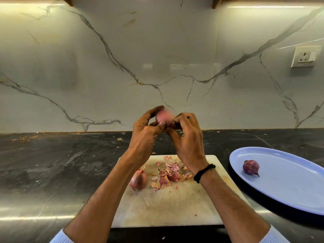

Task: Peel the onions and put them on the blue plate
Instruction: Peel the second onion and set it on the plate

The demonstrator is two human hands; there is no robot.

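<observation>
Across the dark, streaked stone countertop (70,163) a dropped onion would roll freely. I judge that the main risk, since the peeling is done in the air, not on a surface. At 6 o'clock in the view lies the pale, stained rectangular cutting board (166,207). Just beside it at its 3 o'clock sits the oval blue plate (289,190), holding one small purple onion (251,167), apparently peeled, near its 9 o'clock rim.

Above the board's 12 o'clock edge, the left hand (145,137) grips a blurred pink onion (164,116) with thumb and curled fingers. The right hand (187,137) pinches at its side, and a hard tug on slick skin could pop it loose.

A pale unpeeled onion (139,179) waits at the board's 9 o'clock, beside torn pink peel scraps (168,174).
</observation>
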